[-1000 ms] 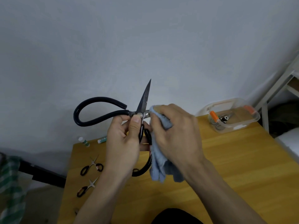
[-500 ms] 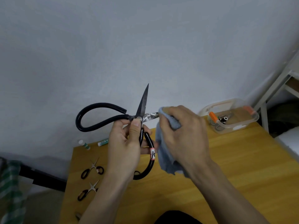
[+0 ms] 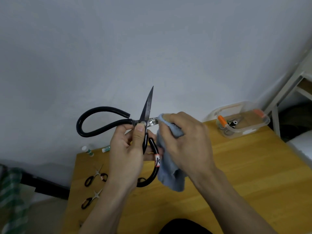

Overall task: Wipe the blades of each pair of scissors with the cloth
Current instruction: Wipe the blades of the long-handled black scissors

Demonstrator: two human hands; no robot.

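Large black-handled scissors [image 3: 146,108] are held spread apart in the air above the table, one blade pointing up, the other pointing right. My left hand [image 3: 128,149] grips them at the pivot, thumb on the rivet. My right hand [image 3: 185,141] holds a blue cloth [image 3: 170,173] wrapped round the right-pointing blade, most of which is hidden; only a short shiny stretch near the pivot shows. Two small black-handled scissors [image 3: 96,178] [image 3: 91,199] lie on the table's left side.
The wooden table [image 3: 244,174] stands against a grey wall. A clear plastic box [image 3: 239,120] with more scissors and orange-capped items sits at its back right. A small bottle [image 3: 87,150] and a tube [image 3: 106,148] lie at the back left. A white frame stands at the right.
My right hand has slid the cloth outward along the right-pointing blade, away from the pivot, baring a short stretch of metal. The left hand has kept its grip.
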